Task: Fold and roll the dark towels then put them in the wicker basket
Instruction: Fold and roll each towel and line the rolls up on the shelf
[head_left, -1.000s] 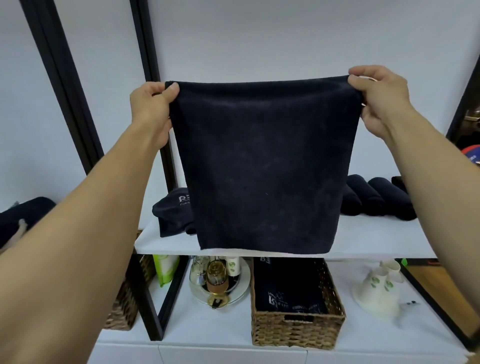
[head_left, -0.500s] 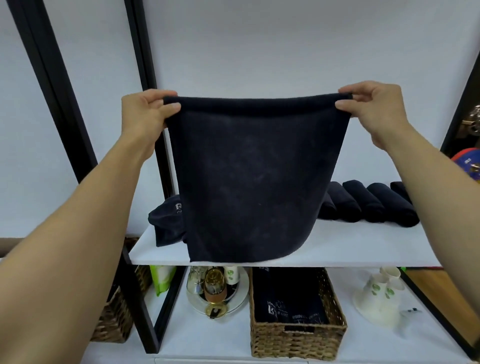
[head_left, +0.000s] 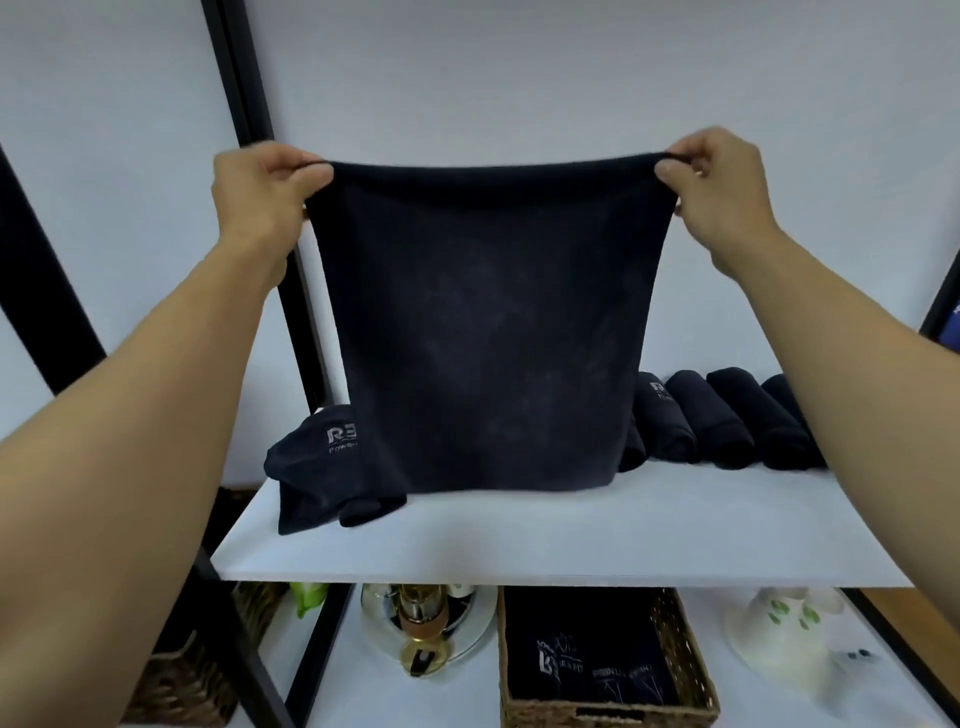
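Note:
A dark towel (head_left: 488, 332) hangs doubled over in front of me, its bottom edge touching the white shelf (head_left: 545, 540). My left hand (head_left: 260, 192) pinches its top left corner and my right hand (head_left: 719, 187) pinches the top right corner. Several rolled dark towels (head_left: 727, 421) lie side by side on the shelf at the right. A crumpled dark towel (head_left: 322, 473) with pale lettering lies at the shelf's left end. Below, the wicker basket (head_left: 691, 670) holds dark towels with logos.
Black shelf posts (head_left: 249, 119) rise at the left behind my left arm. On the lower surface stand a round mirrored tray with a gold bottle (head_left: 421, 629), a white ceramic piece with green marks (head_left: 784, 634), and another woven basket (head_left: 182, 686) at far left.
Both hands have come down with the towel and moved forward over the shelf. Its lower edge, which hung before the shelf's front edge, now rests on the shelf top.

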